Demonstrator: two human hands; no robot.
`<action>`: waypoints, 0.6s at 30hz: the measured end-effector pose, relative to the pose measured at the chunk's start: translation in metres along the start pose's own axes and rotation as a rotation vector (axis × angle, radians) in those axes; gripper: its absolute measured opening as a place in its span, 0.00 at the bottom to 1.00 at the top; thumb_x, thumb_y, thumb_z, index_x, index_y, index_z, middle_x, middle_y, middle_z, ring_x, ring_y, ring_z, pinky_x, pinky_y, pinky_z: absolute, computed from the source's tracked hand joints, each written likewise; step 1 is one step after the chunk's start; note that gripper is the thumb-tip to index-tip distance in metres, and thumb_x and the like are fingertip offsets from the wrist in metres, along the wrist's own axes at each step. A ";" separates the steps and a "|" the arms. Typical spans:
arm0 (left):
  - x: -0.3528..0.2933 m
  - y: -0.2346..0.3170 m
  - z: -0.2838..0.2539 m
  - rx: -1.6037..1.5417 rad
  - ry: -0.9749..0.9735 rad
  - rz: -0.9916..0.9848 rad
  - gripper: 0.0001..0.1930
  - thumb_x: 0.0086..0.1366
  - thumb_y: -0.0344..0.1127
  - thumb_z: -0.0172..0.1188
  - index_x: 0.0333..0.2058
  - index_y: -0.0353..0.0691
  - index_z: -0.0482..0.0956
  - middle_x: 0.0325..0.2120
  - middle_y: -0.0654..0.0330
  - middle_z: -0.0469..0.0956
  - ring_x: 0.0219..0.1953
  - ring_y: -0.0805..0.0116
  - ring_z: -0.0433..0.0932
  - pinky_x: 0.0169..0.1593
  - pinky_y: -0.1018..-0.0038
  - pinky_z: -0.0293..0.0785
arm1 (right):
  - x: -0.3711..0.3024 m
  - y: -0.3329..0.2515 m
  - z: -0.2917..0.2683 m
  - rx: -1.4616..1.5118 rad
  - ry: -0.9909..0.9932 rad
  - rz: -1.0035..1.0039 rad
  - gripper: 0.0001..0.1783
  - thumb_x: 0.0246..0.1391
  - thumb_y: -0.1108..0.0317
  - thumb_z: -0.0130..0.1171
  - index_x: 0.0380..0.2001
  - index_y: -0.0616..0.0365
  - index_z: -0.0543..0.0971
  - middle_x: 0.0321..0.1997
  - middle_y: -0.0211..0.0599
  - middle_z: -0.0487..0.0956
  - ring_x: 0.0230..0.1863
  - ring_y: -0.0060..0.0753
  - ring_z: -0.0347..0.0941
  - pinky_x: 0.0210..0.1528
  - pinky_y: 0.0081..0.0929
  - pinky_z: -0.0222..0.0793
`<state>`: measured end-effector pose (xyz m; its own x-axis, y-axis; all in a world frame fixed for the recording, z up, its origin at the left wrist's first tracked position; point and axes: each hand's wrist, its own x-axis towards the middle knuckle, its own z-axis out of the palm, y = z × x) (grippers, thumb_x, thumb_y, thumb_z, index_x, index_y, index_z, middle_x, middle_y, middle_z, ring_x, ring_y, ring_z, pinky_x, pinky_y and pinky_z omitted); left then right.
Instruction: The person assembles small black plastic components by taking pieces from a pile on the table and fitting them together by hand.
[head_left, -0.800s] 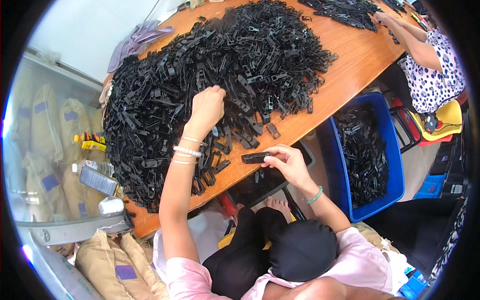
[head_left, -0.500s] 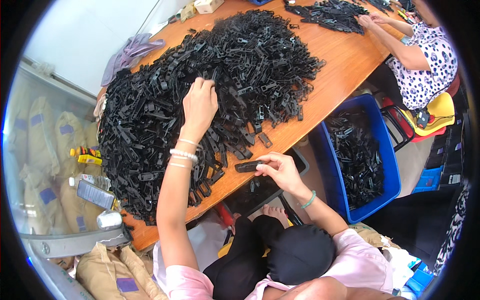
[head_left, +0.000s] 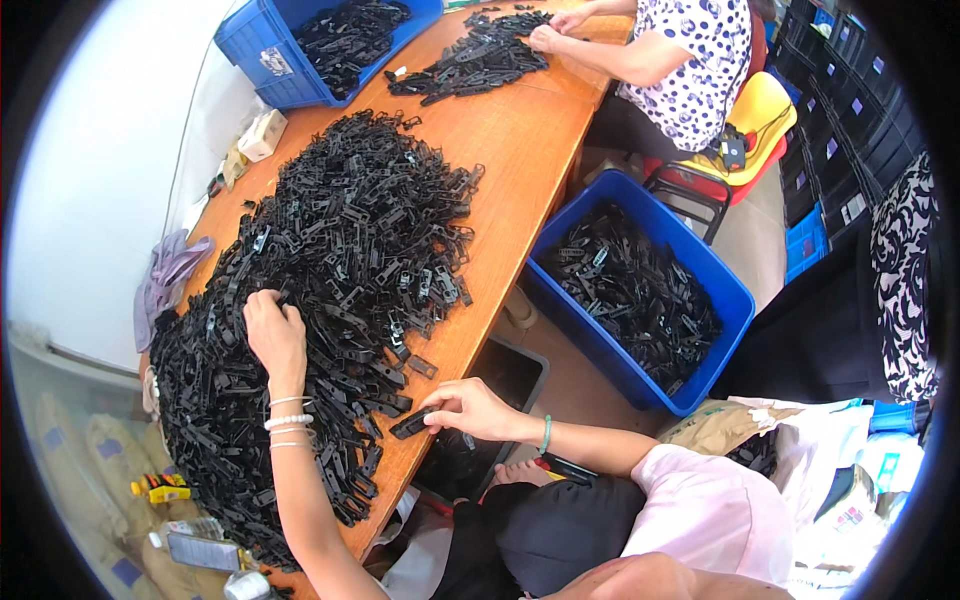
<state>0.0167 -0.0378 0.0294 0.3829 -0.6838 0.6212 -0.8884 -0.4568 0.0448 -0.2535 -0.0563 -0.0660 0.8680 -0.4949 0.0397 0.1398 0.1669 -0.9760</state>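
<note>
A large heap of small black plastic parts [head_left: 350, 220], many of them long and slotted, covers the near half of the wooden table. Over the heap's left side my left hand [head_left: 275, 335] bends its fingers together among the parts; whatever lies between the fingertips blends into the black pile. Beyond the table's front edge, my right hand [head_left: 470, 408] pinches one elongated black plastic part [head_left: 411, 423] between thumb and fingers.
Right of the table stands a blue bin [head_left: 735, 335] of black parts, with a dark tray [head_left: 540, 375] partly under the edge. Another blue bin [head_left: 270, 60] rests at the table's back. A co-worker's hands [head_left: 550, 35] handle a smaller pile [head_left: 470, 62]. Bottles [head_left: 195, 548] stand left.
The view has swung right, bringing the back blue bin into sight. My left hand stays over the heap, its fingers now farther left among the parts. My right hand keeps its part.
</note>
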 end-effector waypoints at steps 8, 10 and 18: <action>-0.062 0.028 -0.050 -0.727 -0.153 -0.453 0.07 0.53 0.20 0.55 0.29 0.35 0.67 0.28 0.61 0.73 0.22 0.78 0.68 0.26 0.81 0.68 | -0.002 -0.006 0.000 0.148 -0.071 0.028 0.11 0.54 0.74 0.57 0.40 0.68 0.76 0.34 0.35 0.76 0.35 0.24 0.77 0.37 0.19 0.72; -0.080 0.057 -0.071 -1.057 -0.246 -0.540 0.08 0.53 0.19 0.55 0.27 0.36 0.65 0.36 0.56 0.76 0.22 0.81 0.70 0.22 0.86 0.67 | -0.005 -0.016 -0.001 0.271 -0.115 -0.033 0.11 0.54 0.75 0.57 0.41 0.67 0.76 0.36 0.34 0.75 0.37 0.22 0.75 0.37 0.18 0.70; -0.112 0.091 -0.085 -1.529 -0.343 -0.862 0.09 0.56 0.22 0.57 0.36 0.35 0.69 0.36 0.53 0.76 0.27 0.71 0.76 0.30 0.78 0.74 | -0.013 -0.048 0.001 0.195 -0.082 -0.026 0.11 0.53 0.76 0.57 0.41 0.64 0.76 0.35 0.35 0.78 0.34 0.20 0.75 0.37 0.18 0.71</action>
<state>-0.1282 0.0458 0.0300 0.6731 -0.7275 -0.1329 0.2257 0.0309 0.9737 -0.2710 -0.0566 -0.0197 0.8978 -0.4312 0.0896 0.2454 0.3208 -0.9148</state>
